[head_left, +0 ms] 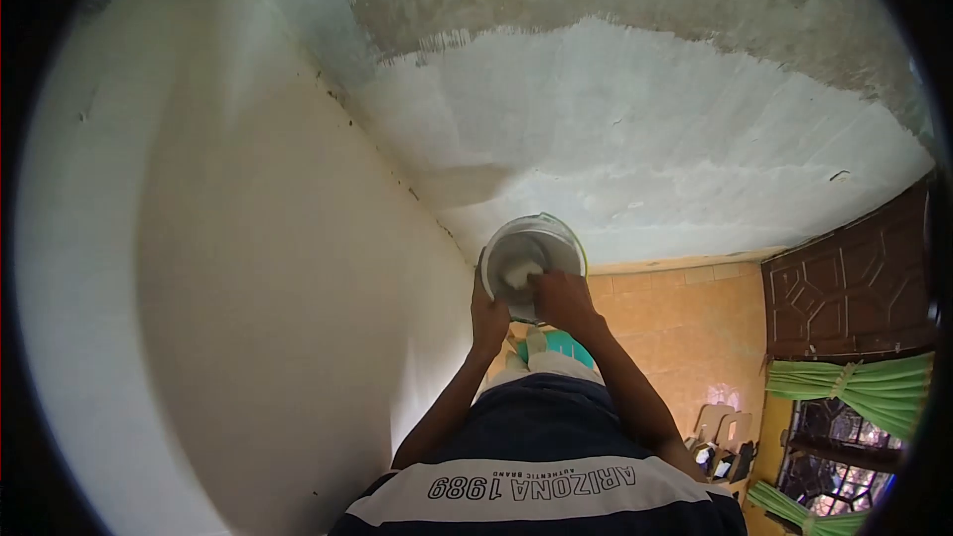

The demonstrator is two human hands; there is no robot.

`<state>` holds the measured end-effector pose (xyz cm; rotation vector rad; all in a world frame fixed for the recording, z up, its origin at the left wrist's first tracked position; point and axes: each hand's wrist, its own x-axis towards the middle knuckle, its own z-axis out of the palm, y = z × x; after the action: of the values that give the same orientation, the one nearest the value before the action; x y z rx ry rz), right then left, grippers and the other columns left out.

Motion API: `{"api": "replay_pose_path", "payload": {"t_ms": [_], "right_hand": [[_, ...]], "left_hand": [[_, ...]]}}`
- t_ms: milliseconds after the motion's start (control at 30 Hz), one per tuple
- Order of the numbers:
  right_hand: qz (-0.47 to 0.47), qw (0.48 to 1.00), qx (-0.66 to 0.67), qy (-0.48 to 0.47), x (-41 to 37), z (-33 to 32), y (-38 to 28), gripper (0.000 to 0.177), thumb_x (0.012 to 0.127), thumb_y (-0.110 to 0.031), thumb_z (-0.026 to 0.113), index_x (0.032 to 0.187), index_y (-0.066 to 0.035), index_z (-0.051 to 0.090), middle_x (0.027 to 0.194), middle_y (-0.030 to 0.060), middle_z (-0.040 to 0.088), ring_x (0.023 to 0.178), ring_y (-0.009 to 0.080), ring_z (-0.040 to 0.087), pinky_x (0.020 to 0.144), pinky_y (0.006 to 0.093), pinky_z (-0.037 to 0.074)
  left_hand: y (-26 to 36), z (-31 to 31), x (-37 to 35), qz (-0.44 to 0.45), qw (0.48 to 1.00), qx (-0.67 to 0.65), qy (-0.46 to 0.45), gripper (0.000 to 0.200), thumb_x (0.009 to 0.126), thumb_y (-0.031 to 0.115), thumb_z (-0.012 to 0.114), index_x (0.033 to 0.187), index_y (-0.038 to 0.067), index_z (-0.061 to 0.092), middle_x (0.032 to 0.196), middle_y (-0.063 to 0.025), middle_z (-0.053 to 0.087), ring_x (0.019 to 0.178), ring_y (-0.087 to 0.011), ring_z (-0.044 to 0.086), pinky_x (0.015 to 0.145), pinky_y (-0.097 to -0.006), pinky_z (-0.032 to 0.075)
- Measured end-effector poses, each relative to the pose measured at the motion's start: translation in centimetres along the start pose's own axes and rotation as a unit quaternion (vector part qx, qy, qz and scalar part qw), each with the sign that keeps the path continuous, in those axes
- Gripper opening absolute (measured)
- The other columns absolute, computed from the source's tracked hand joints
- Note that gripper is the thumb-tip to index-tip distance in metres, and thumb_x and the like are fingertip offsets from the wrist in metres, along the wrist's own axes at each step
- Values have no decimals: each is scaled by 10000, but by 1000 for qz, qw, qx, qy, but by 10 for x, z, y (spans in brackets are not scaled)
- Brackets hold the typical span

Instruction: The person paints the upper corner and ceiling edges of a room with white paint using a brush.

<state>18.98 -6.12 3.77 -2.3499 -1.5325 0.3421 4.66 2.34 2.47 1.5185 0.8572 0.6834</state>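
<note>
A pale bucket (537,222) with a greenish outer edge is held in front of my body, its mouth facing up toward me. My left hand (487,316) grips the bucket's left side at the rim. Over the near right part of the rim, my right hand (563,299) reaches in with its fingers closed. Below those fingers, inside the bucket, shows a whitish patch (520,273). I cannot tell what my right hand holds.
A white wall (288,258) rises close on my left. Ahead, another wall (635,119) is white low down and bare grey above. Underneath me is a turquoise plastic stool (568,345) on orange floor tiles (665,333). Rightward are a brown door (844,283) and green curtains (854,389).
</note>
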Motion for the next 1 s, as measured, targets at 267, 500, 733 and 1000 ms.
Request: {"api": "replay_pose_path", "payload": {"t_ms": [267,500,733,1000], "right_hand": [[33,960,277,-13,-8,-59,2,276,939,-227,607,1100,-26,708,830,160,723,692,281,689,646,377,532],[19,783,622,12,-2,-109,-58,257,1026,-164,551,1207,12,592,920,84,711,624,93,582,525,226,434],[-90,772,628,31,27,-122,-98,219,1031,-171,563,1187,-20,540,997,71,681,637,78,562,529,233,433],[-115,802,583,65,59,-173,-127,268,1040,-179,546,1193,37,508,892,118,670,554,105,582,479,257,445]], "left_hand": [[-8,-29,12,-24,995,-91,35,670,843,-81,412,1501,19,330,1453,-176,458,1357,-299,453,1127,-407,404],[-70,-51,15,-14,989,-144,34,658,845,-82,418,1487,34,325,1413,-160,469,1302,-298,509,992,-417,551],[-60,-46,12,-31,975,-209,67,647,795,-70,427,1440,-47,387,1376,-191,516,1303,-303,494,1126,-364,344],[-65,-64,18,-117,948,-282,93,613,834,-26,491,1441,-11,405,1334,-169,546,1136,-295,598,1003,-380,478]]}}
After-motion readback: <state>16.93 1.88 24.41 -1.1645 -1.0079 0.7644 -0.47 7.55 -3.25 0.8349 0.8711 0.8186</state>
